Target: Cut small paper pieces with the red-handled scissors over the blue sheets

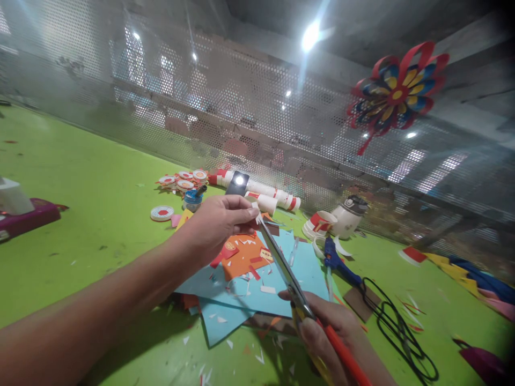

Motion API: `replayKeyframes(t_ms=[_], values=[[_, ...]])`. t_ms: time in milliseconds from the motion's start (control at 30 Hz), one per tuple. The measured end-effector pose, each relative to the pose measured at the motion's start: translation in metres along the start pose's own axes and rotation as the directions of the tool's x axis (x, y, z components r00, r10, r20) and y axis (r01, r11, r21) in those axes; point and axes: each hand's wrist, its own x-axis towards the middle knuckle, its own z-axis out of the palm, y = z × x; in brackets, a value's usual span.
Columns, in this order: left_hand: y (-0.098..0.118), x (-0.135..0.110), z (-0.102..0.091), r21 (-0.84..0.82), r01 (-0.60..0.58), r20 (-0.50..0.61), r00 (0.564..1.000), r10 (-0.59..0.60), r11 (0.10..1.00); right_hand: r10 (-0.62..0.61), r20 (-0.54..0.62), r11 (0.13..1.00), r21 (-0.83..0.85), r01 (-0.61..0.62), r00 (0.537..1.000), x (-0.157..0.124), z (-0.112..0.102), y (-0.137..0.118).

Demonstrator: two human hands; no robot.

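Left hand (219,220) pinches a small white scrap (256,210); right hand (333,332) grips long silver scissors (296,295), handles red and yellow. Their blades reach far and left to the scrap; blue paper (314,276) lies below on the desk (100,166).

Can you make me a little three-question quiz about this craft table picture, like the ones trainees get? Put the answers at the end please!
1. Pick one. What does the right grip hold?
a) a paper cup
b) scissors
c) a paintbrush

2. True or false: in the picture, the black cord lies to the right of the light-blue paper.

3. Short answer: what colour is the small piece that the left grip pinches?

Key: 1. b; 2. true; 3. white.
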Motion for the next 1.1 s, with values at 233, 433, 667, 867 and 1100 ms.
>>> replayKeyframes(t_ms=[233,433,667,867,1100], values=[[-0.0003,0.0011,0.0000,0.007,-0.005,0.005,1.000,0.005,1.000,-0.010,-0.012,0.999,0.050,0.010,1.000,-0.0010,0.0022,0.0037],[-0.0004,0.0012,-0.0001,-0.005,-0.009,0.012,1.000,0.009,1.000,-0.013,-0.028,1.000,0.014,0.014,1.000,-0.0005,0.0045,0.0055],[-0.0007,0.0005,-0.0003,0.008,-0.003,0.010,1.000,0.003,1.000,-0.015,-0.022,0.999,0.039,0.015,1.000,-0.0002,0.0027,0.0039],[-0.0009,0.0013,-0.0007,-0.001,-0.008,0.023,1.000,0.008,1.000,-0.012,-0.022,0.997,0.073,0.013,1.000,-0.0005,0.0040,0.0050],[-0.0012,0.0017,-0.0017,-0.021,-0.006,0.028,1.000,0.006,1.000,-0.044,-0.021,0.996,0.074,0.045,0.999,0.0008,0.0060,0.0037]])
